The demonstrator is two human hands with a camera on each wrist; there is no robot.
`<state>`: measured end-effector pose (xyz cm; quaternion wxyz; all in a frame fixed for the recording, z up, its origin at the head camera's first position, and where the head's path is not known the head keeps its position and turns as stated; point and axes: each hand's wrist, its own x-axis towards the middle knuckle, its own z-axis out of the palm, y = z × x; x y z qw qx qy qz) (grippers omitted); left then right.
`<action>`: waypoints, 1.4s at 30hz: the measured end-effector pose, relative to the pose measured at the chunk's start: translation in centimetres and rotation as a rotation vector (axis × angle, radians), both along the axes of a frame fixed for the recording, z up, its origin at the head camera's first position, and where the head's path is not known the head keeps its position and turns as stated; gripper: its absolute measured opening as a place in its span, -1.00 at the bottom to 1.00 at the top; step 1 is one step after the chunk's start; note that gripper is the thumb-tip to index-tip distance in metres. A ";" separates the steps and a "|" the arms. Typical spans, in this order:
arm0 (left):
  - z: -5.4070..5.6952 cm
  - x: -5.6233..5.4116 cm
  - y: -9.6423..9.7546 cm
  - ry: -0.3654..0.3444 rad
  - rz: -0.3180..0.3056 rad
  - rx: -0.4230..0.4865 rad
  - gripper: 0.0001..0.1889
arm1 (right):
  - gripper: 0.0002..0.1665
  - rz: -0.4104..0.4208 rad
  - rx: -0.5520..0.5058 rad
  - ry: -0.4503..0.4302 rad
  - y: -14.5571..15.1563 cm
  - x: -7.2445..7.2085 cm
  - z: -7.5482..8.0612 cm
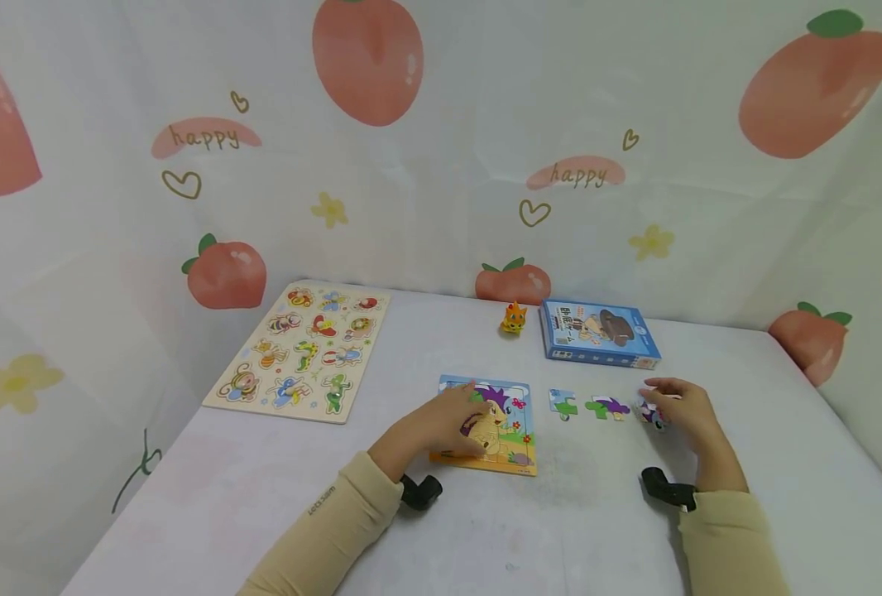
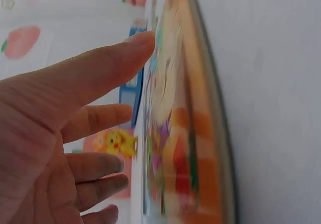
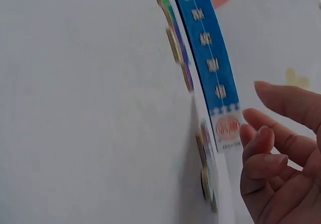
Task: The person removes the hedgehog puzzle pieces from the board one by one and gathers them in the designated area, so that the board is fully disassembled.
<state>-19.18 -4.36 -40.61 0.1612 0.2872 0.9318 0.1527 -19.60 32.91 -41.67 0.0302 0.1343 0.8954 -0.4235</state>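
A jigsaw board [image 1: 517, 443] with a purple-haired cartoon animal lies mid-table. Over its left part is my left hand [image 1: 441, 420]; in the left wrist view the thumb and fingers are spread, with nothing between them. The hand hides part of the picture. To the board's right, a blue-and-green puzzle piece [image 1: 563, 403] and a green-and-purple piece [image 1: 609, 406] lie apart in a row. A third piece [image 1: 654, 418] is at the row's end, partly covered by my right hand [image 1: 688, 411]. The right wrist view shows that hand's fingers [image 3: 261, 166] loosely bent, holding nothing, beside the piece.
A blue box [image 1: 597, 331] with a dog picture stands flat behind the loose pieces. Left of the box sits a small orange-and-yellow toy figure [image 1: 514, 319]. A wooden board of insect shapes [image 1: 303, 352] lies at the back left. A peach-printed curtain [image 1: 441, 182] hangs behind the white table.
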 end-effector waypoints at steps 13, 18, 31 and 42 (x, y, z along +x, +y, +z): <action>-1.0 -2.8 -3.6 -0.149 0.109 0.138 -0.28 | -0.33 0.191 -0.024 0.042 -5.2 -1.4 0.9; -1.4 -3.3 -4.4 -0.169 0.107 0.159 -0.23 | -0.36 0.236 -0.042 0.034 -7.5 -1.8 1.2; -1.4 -3.3 -4.6 -0.166 0.114 0.165 -0.22 | -0.51 0.405 -0.089 0.044 -14.8 -2.8 2.3; -1.4 -3.4 -4.8 -0.168 0.099 0.171 -0.22 | -0.54 0.524 -0.136 0.030 -19.2 -2.8 1.8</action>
